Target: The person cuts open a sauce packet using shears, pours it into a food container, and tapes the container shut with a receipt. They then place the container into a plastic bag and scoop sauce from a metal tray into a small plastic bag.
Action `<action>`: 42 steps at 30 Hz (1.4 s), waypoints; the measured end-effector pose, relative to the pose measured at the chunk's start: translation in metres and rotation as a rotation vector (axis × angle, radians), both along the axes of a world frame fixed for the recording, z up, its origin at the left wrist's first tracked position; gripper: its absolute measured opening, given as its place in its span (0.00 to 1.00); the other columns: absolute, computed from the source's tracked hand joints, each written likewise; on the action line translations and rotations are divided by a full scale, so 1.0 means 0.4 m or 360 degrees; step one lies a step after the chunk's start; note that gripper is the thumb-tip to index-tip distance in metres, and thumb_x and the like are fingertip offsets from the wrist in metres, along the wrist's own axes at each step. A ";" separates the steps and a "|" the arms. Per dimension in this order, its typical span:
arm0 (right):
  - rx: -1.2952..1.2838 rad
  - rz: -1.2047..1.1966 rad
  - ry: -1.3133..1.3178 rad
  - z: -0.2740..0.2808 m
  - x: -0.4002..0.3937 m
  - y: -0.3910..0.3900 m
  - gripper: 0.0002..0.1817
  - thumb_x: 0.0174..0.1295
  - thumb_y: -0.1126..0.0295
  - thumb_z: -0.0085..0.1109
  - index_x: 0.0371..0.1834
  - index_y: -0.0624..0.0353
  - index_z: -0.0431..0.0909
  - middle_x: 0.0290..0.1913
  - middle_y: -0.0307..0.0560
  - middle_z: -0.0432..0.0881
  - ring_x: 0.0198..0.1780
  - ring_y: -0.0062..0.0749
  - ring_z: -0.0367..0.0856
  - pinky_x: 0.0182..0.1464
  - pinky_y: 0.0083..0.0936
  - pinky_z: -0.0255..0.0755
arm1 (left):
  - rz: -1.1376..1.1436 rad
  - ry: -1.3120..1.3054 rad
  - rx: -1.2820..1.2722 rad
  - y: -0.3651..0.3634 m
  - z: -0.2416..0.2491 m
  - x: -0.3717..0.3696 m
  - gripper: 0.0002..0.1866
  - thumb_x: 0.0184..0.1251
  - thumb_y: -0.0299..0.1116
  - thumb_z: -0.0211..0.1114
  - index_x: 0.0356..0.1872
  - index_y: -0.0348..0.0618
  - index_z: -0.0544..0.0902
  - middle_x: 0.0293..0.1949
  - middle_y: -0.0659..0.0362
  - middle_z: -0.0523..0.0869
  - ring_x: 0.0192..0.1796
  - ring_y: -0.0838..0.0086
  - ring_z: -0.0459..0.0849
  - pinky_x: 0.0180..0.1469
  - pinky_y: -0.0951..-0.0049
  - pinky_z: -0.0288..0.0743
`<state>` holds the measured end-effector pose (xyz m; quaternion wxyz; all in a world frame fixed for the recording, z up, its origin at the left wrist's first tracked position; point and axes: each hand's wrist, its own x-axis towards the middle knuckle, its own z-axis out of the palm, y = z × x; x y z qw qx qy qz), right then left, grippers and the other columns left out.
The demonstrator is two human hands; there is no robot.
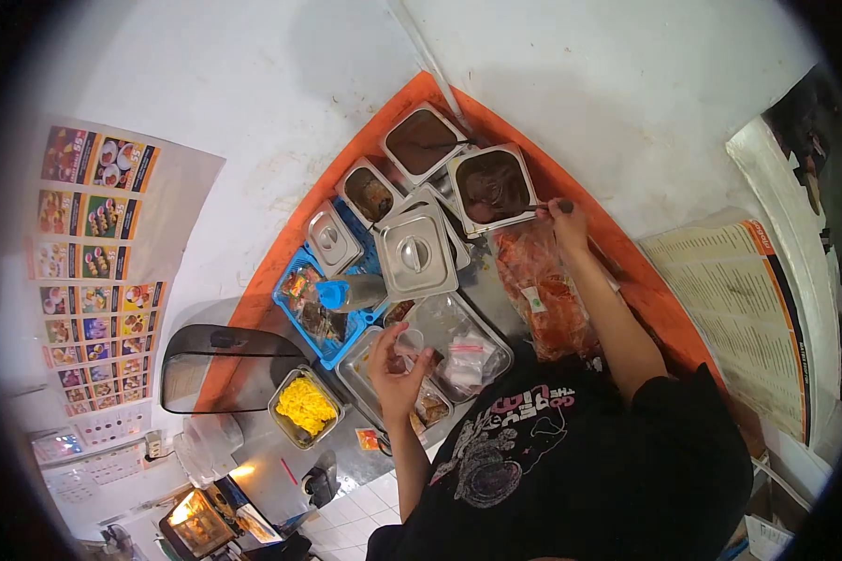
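My right hand [569, 229] is closed round the dark handle of a utensil [539, 207], whose far end reaches into a steel pan [522, 222] of dark brown sauce [492, 184]. The head of the utensil is hidden in the sauce. My left hand [398, 374] holds a small clear plastic cup [408, 342] between thumb and fingers, above a metal tray [496, 348] with plastic bags in it. Below my right forearm lies a large clear bag of reddish-orange food [543, 294].
Another brown-sauce pan [424, 140], a smaller food pan [367, 194] and steel lids [416, 254] crowd the corner. A blue basket [330, 355] holds packets and a blue-capped bottle [351, 293]. Yellow food [305, 409] fills a tray at left, beside a black-framed cover [225, 369].
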<state>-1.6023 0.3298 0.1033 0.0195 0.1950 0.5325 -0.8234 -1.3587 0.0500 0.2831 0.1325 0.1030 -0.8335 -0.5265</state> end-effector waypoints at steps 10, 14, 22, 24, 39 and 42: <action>-0.0713 -0.0293 -0.0124 0.090 0.031 0.010 0.08 0.69 0.79 0.56 0.48 0.67 0.70 0.46 0.53 0.79 0.43 0.37 0.83 0.51 0.26 0.83 | -0.0218 0.0201 0.0004 -0.008 0.070 -0.312 0.32 0.51 0.19 0.76 0.61 0.38 0.76 0.55 0.56 0.80 0.33 0.81 0.80 0.33 0.82 0.73; -0.0738 -0.0371 -0.0023 0.211 0.031 0.011 0.07 0.68 0.79 0.57 0.46 0.67 0.72 0.46 0.55 0.81 0.44 0.38 0.84 0.50 0.28 0.84 | -0.0292 0.0254 -0.0021 0.012 0.061 -0.450 0.30 0.52 0.25 0.77 0.59 0.40 0.77 0.49 0.56 0.83 0.30 0.78 0.80 0.33 0.79 0.73; -0.0742 -0.0380 0.0186 0.379 0.033 0.025 0.05 0.67 0.78 0.59 0.44 0.66 0.75 0.42 0.53 0.83 0.42 0.38 0.86 0.48 0.25 0.85 | -0.0471 0.0291 -0.0679 0.069 -0.048 -0.639 0.24 0.48 0.31 0.79 0.48 0.36 0.81 0.41 0.50 0.84 0.29 0.66 0.83 0.37 0.66 0.77; -0.0712 -0.0355 0.0249 0.410 0.033 0.022 0.05 0.68 0.77 0.59 0.43 0.66 0.75 0.43 0.52 0.84 0.42 0.36 0.86 0.47 0.23 0.84 | -0.0549 0.0365 -0.0617 0.087 -0.089 -0.671 0.24 0.48 0.32 0.79 0.47 0.37 0.81 0.40 0.51 0.85 0.29 0.65 0.83 0.39 0.67 0.77; -0.0470 -0.0256 0.0387 0.455 0.053 -0.008 0.07 0.70 0.75 0.58 0.46 0.66 0.74 0.45 0.54 0.84 0.42 0.32 0.85 0.48 0.22 0.82 | -0.0705 0.0258 0.0303 0.121 -0.054 -0.671 0.26 0.53 0.28 0.78 0.53 0.37 0.80 0.47 0.58 0.87 0.38 0.77 0.86 0.39 0.76 0.79; -0.0388 -0.0210 0.0484 0.443 0.051 -0.003 0.07 0.69 0.73 0.59 0.45 0.65 0.76 0.45 0.52 0.83 0.44 0.31 0.84 0.49 0.21 0.82 | -0.0722 0.0270 0.0310 0.117 -0.041 -0.669 0.26 0.52 0.28 0.79 0.53 0.38 0.80 0.47 0.59 0.86 0.38 0.77 0.85 0.40 0.76 0.79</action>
